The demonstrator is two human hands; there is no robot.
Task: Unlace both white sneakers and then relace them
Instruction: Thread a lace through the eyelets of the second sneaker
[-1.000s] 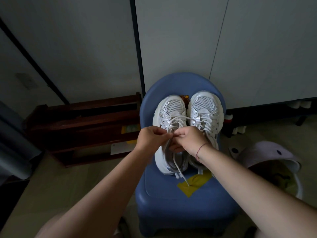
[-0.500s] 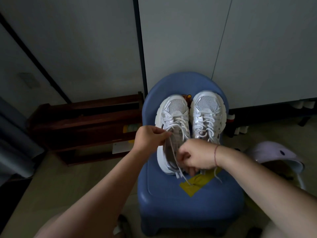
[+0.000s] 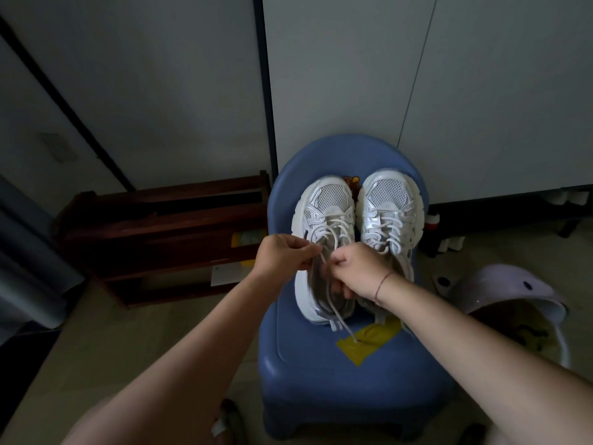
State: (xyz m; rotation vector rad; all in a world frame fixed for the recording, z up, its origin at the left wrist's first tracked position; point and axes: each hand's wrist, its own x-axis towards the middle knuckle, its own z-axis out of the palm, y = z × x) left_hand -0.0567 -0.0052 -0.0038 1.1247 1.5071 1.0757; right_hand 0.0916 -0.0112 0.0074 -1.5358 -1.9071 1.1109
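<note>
Two white sneakers stand side by side, toes away from me, on a blue plastic chair (image 3: 321, 374). The left sneaker (image 3: 324, 213) has loose white laces (image 3: 333, 232) across its tongue, and one lace end trails down over its heel onto a yellow tape patch (image 3: 369, 340). My left hand (image 3: 282, 255) pinches a lace strand at the sneaker's left side. My right hand (image 3: 359, 269) is curled over the sneaker's opening and grips another strand. The right sneaker (image 3: 390, 213) is laced and partly hidden behind my right wrist.
A dark wooden rack (image 3: 160, 232) stands on the floor left of the chair. A pale lilac bin with a lid (image 3: 513, 303) sits at the right. White cabinet doors (image 3: 417, 75) rise behind the chair. Small bottles (image 3: 433, 226) stand beneath the cabinet.
My right hand dropped toward the sneaker's heel half a second ago, then came back up next to my left hand. My left hand has stayed at the lace.
</note>
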